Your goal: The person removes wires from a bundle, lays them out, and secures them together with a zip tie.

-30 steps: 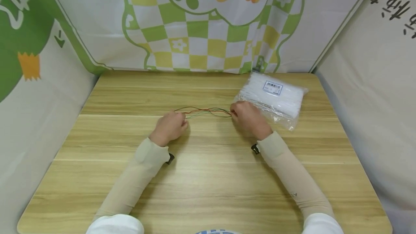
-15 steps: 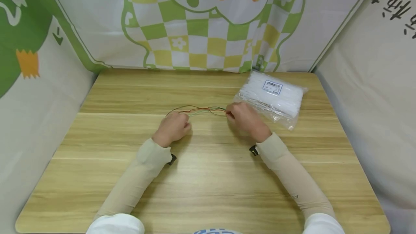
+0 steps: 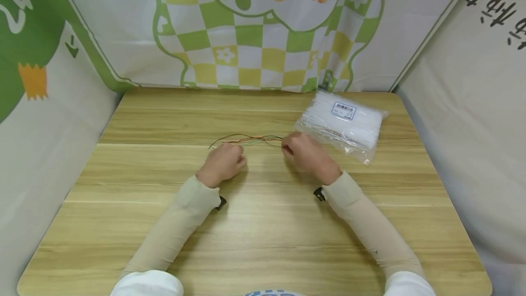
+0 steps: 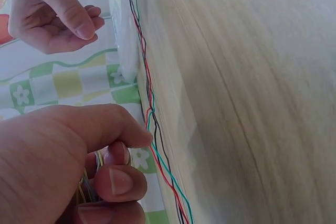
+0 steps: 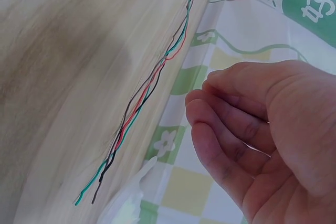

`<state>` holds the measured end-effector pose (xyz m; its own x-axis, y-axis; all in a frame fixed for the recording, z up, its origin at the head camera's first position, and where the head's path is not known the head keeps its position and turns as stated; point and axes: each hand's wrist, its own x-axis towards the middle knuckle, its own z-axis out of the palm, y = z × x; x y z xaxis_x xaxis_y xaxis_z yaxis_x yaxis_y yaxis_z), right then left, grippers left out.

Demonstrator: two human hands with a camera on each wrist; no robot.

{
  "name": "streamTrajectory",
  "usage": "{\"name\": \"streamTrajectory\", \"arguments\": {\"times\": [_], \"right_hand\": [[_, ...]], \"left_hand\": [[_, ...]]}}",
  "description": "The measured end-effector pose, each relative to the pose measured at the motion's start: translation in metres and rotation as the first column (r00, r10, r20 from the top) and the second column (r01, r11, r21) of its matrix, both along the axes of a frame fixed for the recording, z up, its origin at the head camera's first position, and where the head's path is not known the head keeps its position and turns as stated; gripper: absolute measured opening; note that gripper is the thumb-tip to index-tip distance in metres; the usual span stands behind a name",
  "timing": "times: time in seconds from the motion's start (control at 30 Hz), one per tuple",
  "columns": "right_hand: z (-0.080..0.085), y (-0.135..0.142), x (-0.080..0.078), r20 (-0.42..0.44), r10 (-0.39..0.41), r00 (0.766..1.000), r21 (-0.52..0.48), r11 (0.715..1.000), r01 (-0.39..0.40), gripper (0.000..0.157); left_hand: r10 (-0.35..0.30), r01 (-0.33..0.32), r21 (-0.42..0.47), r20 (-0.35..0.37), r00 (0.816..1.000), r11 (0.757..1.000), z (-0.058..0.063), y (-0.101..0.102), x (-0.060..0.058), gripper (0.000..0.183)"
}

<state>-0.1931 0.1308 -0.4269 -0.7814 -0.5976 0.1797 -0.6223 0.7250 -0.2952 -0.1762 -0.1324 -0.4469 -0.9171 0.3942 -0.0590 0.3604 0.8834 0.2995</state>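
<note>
Gripping yellowish strands [image 4: 84, 184], L hand [image 3: 222, 161] is by wires [image 3: 257, 138], R hand [image 3: 307, 155] loosely curled nr bag [image 3: 357, 124], both well inside table [image 3: 267, 227] edges.

A clear bag [image 3: 340, 126] of white strips [image 3: 363, 124] lies far right on the wooden surface [image 3: 267, 236], before a checkered cloth [image 3: 250, 44].
</note>
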Motion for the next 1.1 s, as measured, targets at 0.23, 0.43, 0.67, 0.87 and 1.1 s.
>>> {"name": "streamTrajectory", "arguments": {"times": [0.23, 0.43, 0.67, 0.87, 1.1], "right_hand": [[0.001, -0.004, 0.005, -0.032, 0.033, 0.999, -0.023, 0.999, -0.034, 0.024], [0.000, -0.007, 0.008, -0.078, 0.069, 0.995, -0.023, 0.997, -0.071, 0.024], [0.001, -0.012, 0.014, -0.086, 0.072, 0.994, -0.033, 0.997, -0.075, 0.021], [0.002, -0.015, 0.016, -0.080, 0.083, 0.993, -0.027, 0.996, -0.085, 0.021], [0.001, -0.018, 0.019, -0.062, 0.084, 0.995, 0.003, 0.996, -0.084, 0.019]], "left_hand": [[-0.045, 0.044, -0.013, -0.054, 0.998, 0.999, -0.003, 0.005, 0.002, 0.041], [-0.066, 0.064, -0.018, -0.092, 0.994, 0.998, -0.002, 0.010, 0.003, 0.041], [-0.074, 0.074, -0.004, -0.085, 0.994, 0.997, 0.000, 0.017, 0.004, 0.039], [-0.083, 0.084, 0.014, -0.083, 0.993, 0.996, 0.000, 0.022, 0.005, 0.038], [-0.095, 0.098, 0.037, -0.072, 0.993, 0.995, -0.001, 0.028, 0.006, 0.038]]}}
